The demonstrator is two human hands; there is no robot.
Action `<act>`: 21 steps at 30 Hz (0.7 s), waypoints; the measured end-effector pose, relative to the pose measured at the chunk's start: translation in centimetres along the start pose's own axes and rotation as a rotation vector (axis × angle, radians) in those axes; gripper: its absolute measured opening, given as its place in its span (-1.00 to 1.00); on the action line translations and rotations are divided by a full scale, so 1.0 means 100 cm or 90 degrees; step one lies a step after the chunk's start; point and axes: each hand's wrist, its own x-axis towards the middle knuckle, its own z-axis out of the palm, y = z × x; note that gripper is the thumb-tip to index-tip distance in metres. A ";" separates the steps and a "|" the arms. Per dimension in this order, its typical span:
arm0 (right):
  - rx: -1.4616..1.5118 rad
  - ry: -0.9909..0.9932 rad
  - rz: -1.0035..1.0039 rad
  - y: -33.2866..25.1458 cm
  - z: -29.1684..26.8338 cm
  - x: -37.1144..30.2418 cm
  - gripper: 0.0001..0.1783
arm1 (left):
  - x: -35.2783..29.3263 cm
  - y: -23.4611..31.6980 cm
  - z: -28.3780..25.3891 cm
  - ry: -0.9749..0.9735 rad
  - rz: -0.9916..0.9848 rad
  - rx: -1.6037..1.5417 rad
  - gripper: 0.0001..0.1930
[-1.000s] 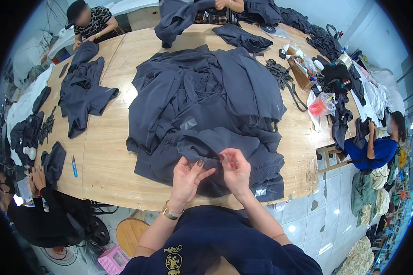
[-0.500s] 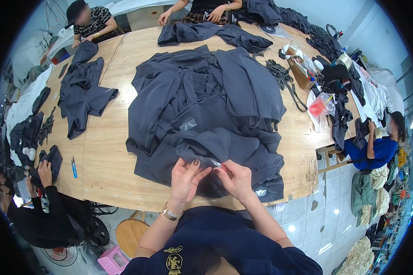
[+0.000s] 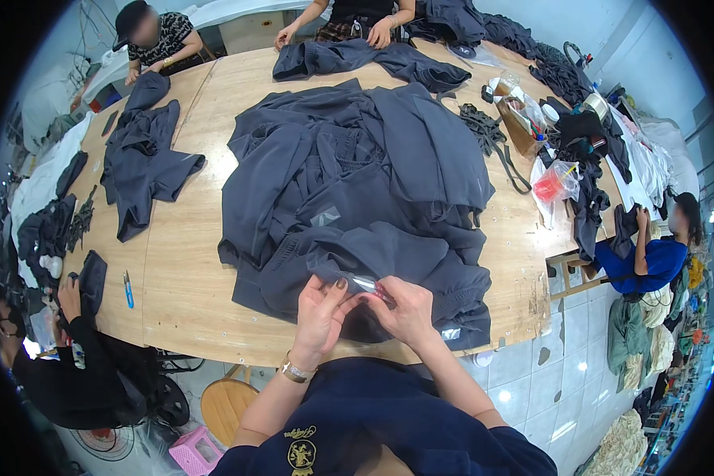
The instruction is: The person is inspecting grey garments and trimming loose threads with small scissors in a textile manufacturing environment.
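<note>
My left hand (image 3: 323, 316) pinches the edge of a dark grey garment (image 3: 381, 246) at the near side of the pile. A shiny silver patch (image 3: 364, 283) on its edge lies between my two hands. Just right of it, my right hand (image 3: 405, 311) is closed around a small red thing (image 3: 383, 295), mostly hidden by the fingers, and touches the same edge. The fingertips of both hands nearly meet. Beneath and beyond lies a large heap of dark grey garments (image 3: 293, 174), some with gathered elastic waistbands.
Blue-handled snips (image 3: 128, 290) lie on the wooden table (image 3: 186, 278) at left, near a spread garment (image 3: 147, 151). At right are a cardboard box (image 3: 522, 127) of small items and a red drink cup (image 3: 549, 186). Co-workers sit around; a wooden stool (image 3: 226, 404) stands at lower left.
More of the silver patch shows between my hands, and the red thing has shifted slightly within my right hand's grip. At left, a co-worker's hand has moved left along a dark cloth.
</note>
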 end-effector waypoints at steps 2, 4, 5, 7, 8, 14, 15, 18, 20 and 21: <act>0.004 0.001 -0.003 0.000 0.000 0.001 -0.68 | 0.000 -0.001 0.000 -0.008 0.005 0.002 -0.86; 0.009 -0.004 0.000 0.000 0.001 0.001 -0.68 | 0.000 -0.002 0.001 -0.016 0.011 0.003 -0.86; 0.013 -0.007 0.005 0.000 0.001 0.000 -0.69 | -0.001 -0.003 0.002 -0.016 0.008 0.005 -0.86; 0.054 -0.006 0.055 0.001 0.001 -0.001 -0.69 | -0.001 -0.003 0.001 -0.016 0.004 0.007 -0.85; 0.095 -0.004 0.105 0.001 0.001 -0.002 -0.70 | 0.000 -0.004 0.000 -0.016 0.001 0.022 -0.83; 0.190 -0.036 0.192 0.006 0.001 -0.005 -0.71 | -0.002 -0.008 -0.002 -0.007 -0.002 0.027 -0.82; 0.191 -0.036 0.193 0.004 0.000 -0.005 -0.71 | -0.003 -0.008 0.000 0.013 -0.011 0.025 -0.83; 0.102 -0.052 0.119 0.001 -0.003 -0.004 -0.71 | -0.002 -0.011 -0.005 -0.008 -0.002 0.042 -0.84; 0.077 -0.047 0.083 0.001 -0.002 -0.005 -0.71 | -0.001 -0.014 -0.010 -0.006 0.002 0.046 -0.84; 0.077 -0.047 0.082 0.001 -0.002 -0.005 -0.71 | -0.001 -0.015 -0.011 -0.005 0.008 0.051 -0.84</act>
